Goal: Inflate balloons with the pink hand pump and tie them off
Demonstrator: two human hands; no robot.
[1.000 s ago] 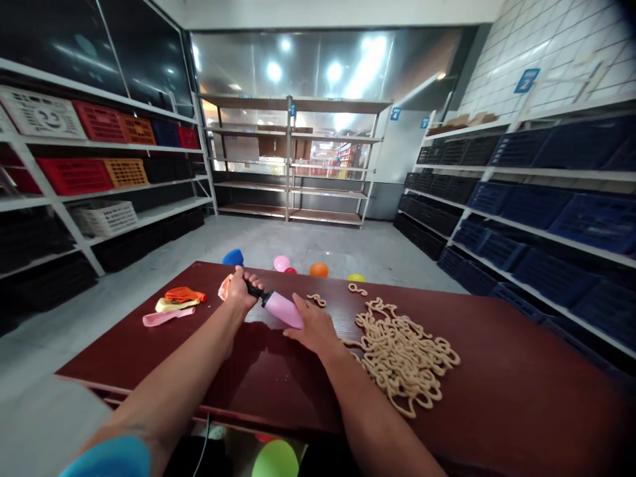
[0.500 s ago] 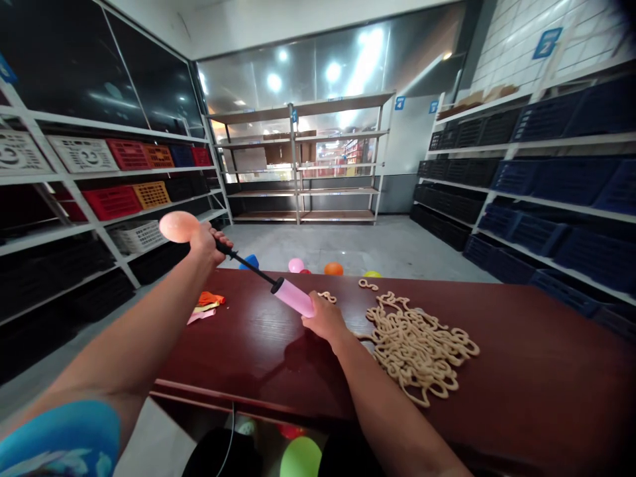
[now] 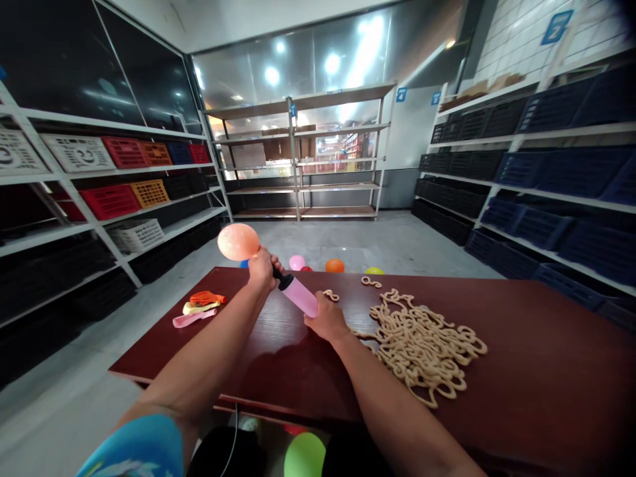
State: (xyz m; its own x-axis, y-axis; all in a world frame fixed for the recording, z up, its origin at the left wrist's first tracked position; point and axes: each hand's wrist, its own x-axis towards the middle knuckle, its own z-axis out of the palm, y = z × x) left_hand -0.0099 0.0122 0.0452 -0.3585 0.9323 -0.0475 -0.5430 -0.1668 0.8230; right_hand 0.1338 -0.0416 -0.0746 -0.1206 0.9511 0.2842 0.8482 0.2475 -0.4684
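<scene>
A pink hand balloon pump (image 3: 301, 297) with a black end slants above the table between my two hands. My right hand (image 3: 325, 317) is closed around the lower end of its pink barrel. At the upper end, my left hand (image 3: 265, 269) grips the black handle, and a partly inflated peach-orange balloon (image 3: 238, 242) sticks out beyond it. The balloon's neck is hidden by the fingers. The pump's rod is pushed nearly all the way into the barrel. Flat orange, yellow and pink balloons (image 3: 199, 307) lie on the table to the left.
A dark red table (image 3: 536, 344) spreads before me. A heap of beige curly loops (image 3: 427, 344) covers part of its right half. Inflated balloons lie on the floor behind it, one orange (image 3: 334, 265), and a green balloon (image 3: 305, 456) is below me. Shelves with crates (image 3: 126, 151) line the sides.
My left hand has moved right and down toward my right hand, bringing the balloon along and sliding the pump's rod into the barrel. The peach-orange balloon looks slightly larger.
</scene>
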